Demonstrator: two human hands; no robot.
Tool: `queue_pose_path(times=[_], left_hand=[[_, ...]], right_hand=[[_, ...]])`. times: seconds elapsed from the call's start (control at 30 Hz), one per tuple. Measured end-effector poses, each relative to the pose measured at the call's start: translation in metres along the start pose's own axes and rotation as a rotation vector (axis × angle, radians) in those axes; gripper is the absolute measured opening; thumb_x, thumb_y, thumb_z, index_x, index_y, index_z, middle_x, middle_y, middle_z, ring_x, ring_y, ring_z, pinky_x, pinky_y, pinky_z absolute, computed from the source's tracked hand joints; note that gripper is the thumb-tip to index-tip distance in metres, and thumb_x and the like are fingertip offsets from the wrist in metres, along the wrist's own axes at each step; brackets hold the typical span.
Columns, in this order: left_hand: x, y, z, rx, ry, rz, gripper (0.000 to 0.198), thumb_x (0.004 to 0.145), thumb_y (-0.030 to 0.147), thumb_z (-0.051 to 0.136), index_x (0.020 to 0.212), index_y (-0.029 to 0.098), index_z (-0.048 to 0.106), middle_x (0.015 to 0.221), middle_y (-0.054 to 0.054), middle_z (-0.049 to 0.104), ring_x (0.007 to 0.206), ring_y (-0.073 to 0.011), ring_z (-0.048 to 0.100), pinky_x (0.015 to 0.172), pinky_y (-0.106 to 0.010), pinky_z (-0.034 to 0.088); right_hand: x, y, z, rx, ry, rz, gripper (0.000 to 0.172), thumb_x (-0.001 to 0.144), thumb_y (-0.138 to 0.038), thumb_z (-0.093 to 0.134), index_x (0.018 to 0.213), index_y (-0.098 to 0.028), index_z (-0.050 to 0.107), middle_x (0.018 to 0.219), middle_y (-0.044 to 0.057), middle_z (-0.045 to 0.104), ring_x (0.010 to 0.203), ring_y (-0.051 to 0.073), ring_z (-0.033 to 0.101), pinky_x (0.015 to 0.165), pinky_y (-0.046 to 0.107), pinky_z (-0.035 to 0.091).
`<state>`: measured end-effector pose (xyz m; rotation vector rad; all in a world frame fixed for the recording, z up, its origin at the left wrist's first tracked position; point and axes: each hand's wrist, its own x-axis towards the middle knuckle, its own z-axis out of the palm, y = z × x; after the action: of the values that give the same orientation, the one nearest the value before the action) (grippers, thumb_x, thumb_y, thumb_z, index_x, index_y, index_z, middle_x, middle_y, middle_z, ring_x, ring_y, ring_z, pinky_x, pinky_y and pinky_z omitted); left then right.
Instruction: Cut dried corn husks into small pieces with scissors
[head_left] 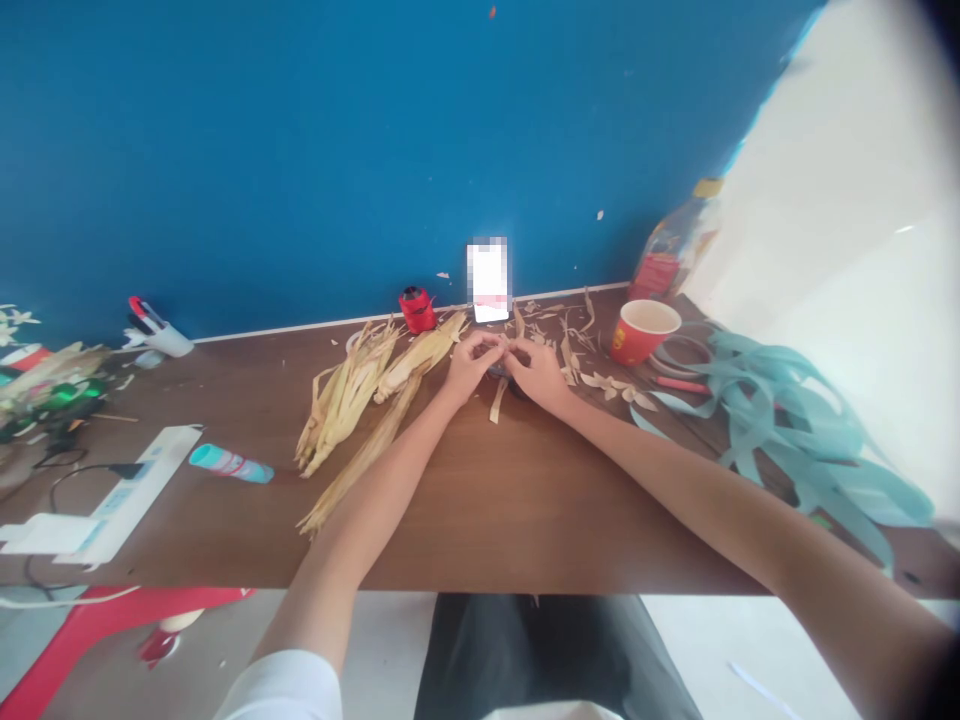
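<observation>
White sleeve (pixel 281 688) at bottom edge | around: husk bundles (pixel 345 400) left of the hands, red cup (pixel 643 332) and teal paper strips (pixel 780 420) right | left hand (pixel 471 366) and right hand (pixel 538 376) close together, fingertips meeting on a husk strip (pixel 497 402), grip partly hidden | strip hangs from beneath them, mid-table (pixel 525 520), long axis toward the person

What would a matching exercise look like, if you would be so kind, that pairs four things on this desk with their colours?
Things:
1. Paper cup
2. Dried corn husks
3. Curled strips
4. Power strip

Colours:
A. Pale teal
B. White
C. Red
D. Straw yellow

Right pairs: 1-C, 2-D, 3-A, 4-B.
</observation>
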<state>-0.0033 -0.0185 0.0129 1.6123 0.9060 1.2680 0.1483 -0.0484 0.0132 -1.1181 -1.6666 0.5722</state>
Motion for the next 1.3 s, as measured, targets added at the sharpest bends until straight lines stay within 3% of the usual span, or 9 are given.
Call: queue_pose_path(times=[0.23, 0.57, 0.77, 0.9, 1.1, 1.3], left_hand=[[0.0, -0.004, 0.001, 0.056, 0.026, 0.02, 0.015, 0.077, 0.029, 0.067, 0.08, 0.015, 0.067, 0.082, -0.003, 0.066, 0.073, -0.0118, 0.057, 0.069, -0.025, 0.046], [0.0, -0.001, 0.004, 0.173, -0.048, 0.022, 0.014, 0.079, 0.02, 0.058, 0.08, 0.015, 0.071, 0.075, -0.003, 0.067, 0.067, -0.0127, 0.057, 0.065, -0.025, 0.047], [-0.001, 0.001, 0.005, 0.16, -0.059, -0.041, 0.016, 0.08, 0.019, 0.052, 0.077, 0.015, 0.067, 0.068, -0.001, 0.064, 0.054, -0.0099, 0.05, 0.052, -0.022, 0.041], [0.0, 0.0, 0.004, 0.251, -0.042, 0.034, 0.018, 0.08, 0.017, 0.05, 0.073, 0.015, 0.066, 0.066, 0.0, 0.062, 0.061, -0.0115, 0.052, 0.059, -0.023, 0.041], [0.0, -0.002, 0.001, 0.274, 0.023, 0.028, 0.019, 0.079, 0.015, 0.051, 0.071, 0.015, 0.068, 0.068, -0.001, 0.066, 0.065, -0.0131, 0.056, 0.064, -0.024, 0.043], [0.003, -0.01, 0.0, 0.212, -0.053, -0.004, 0.022, 0.084, 0.021, 0.051, 0.085, 0.015, 0.072, 0.068, -0.001, 0.065, 0.053, -0.0108, 0.051, 0.053, -0.023, 0.041]], right_hand=[[-0.001, 0.002, 0.0, -0.105, 0.093, 0.01, 0.02, 0.085, -0.034, 0.053, 0.075, -0.021, 0.065, 0.068, 0.001, 0.065, 0.063, 0.018, 0.058, 0.063, 0.03, 0.043], [-0.003, -0.004, -0.002, -0.141, 0.201, -0.028, 0.014, 0.082, -0.024, 0.053, 0.083, -0.021, 0.067, 0.083, 0.003, 0.071, 0.071, 0.019, 0.062, 0.071, 0.033, 0.048], [-0.003, -0.005, -0.003, -0.121, 0.153, -0.05, 0.015, 0.084, -0.026, 0.054, 0.085, -0.021, 0.068, 0.084, 0.003, 0.072, 0.072, 0.019, 0.063, 0.071, 0.032, 0.048], [-0.003, -0.003, -0.002, -0.115, 0.13, -0.11, 0.016, 0.086, -0.027, 0.054, 0.089, -0.021, 0.068, 0.089, 0.004, 0.072, 0.074, 0.018, 0.063, 0.072, 0.031, 0.048], [-0.005, -0.006, -0.001, -0.099, 0.115, -0.049, 0.019, 0.085, -0.031, 0.055, 0.096, -0.02, 0.066, 0.083, 0.003, 0.07, 0.06, 0.015, 0.06, 0.063, 0.03, 0.047], [-0.004, -0.006, 0.0, -0.139, 0.089, -0.028, 0.021, 0.084, -0.035, 0.058, 0.098, -0.021, 0.066, 0.08, 0.002, 0.069, 0.061, 0.016, 0.061, 0.063, 0.03, 0.047]])
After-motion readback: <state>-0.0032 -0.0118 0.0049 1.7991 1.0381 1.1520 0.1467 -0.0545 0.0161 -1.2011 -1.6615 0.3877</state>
